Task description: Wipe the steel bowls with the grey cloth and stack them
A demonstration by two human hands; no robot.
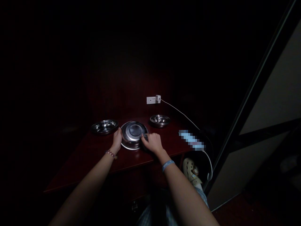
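Observation:
A shiny metal bowl (134, 130) rests bottom-up, somewhat tilted, above the dark red desk. My left hand (117, 140) grips its rim on the left side, thumb near the top edge. At the bowl's right side, my right hand (153, 142) is closed around a small dark grey scouring pad (146, 137) that looks rough and is mostly hidden by the fingers. The pad lies against or very near the bowl's outer wall; the dim light hides the exact contact. A bracelet circles the left wrist, a blue band the right.
A wide metal dish (104, 126) stands at the left of the desk (131, 162), and stacked metal bowls (160, 120) at the back right. A white cable runs from the wall socket (151, 100) to a blurred-out phone-like object (191, 140). A clog-shod foot (191, 171) shows below.

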